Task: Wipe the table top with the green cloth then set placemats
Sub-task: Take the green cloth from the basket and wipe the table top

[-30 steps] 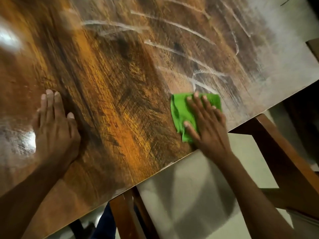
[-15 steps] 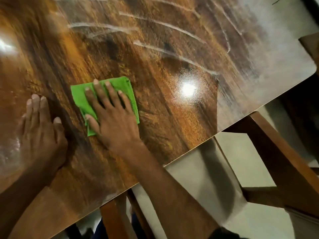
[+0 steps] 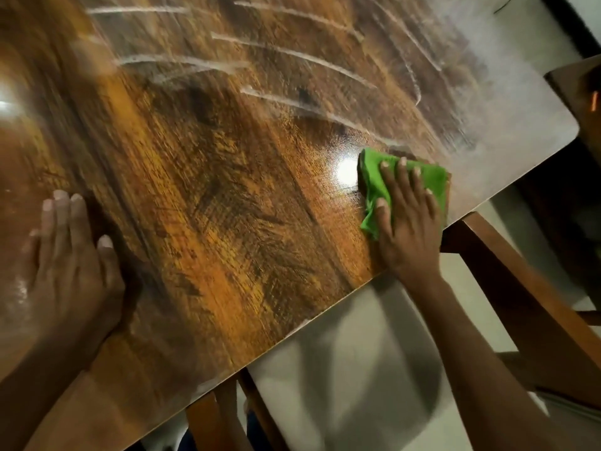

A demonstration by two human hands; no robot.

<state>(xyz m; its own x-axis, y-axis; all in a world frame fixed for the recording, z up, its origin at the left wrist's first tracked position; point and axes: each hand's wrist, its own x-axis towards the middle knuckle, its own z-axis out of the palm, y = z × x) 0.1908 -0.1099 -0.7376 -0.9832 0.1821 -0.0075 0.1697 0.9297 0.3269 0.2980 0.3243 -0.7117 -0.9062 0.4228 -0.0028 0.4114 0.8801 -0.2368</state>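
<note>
1. Left hand [image 3: 70, 265] lay flat on the counter [image 3: 227, 196], well left of the green cloth [image 3: 374, 187]. Fingers straight and close together, palm down, holding nothing. Forearm ran off the bottom-left corner.
2. Counter top was glossy wood grain, orange-brown. Curved whitish wipe streaks [image 3: 292, 56] sat on the far side of the cloth; a hazy pale film [image 3: 507, 102] covered the corner of the top beyond and right of the cloth.
3. Bright light glare [image 3: 346, 170] showed on the top, just left of the cloth, touching its left edge.
4. Green cloth was on the counter near the front edge, close to the right-hand corner of the top. It was bunched, lying flat under the hand, with part sticking out to the left and far side of the fingers.
5. Right hand [image 3: 406, 219] pressed down on the cloth, fingers spread and mostly straight, thumb over the cloth's near-left fold. No pinch visible, just a flat press. Forearm crossed the counter's front edge and ran off to the bottom right.
6. Below the cloth, past the counter edge: pale floor [image 3: 341, 369] with soft shadows, and a wooden frame [image 3: 520, 288] running diagonally to the right of the forearm.
7. No placemats visible on the counter.
</note>
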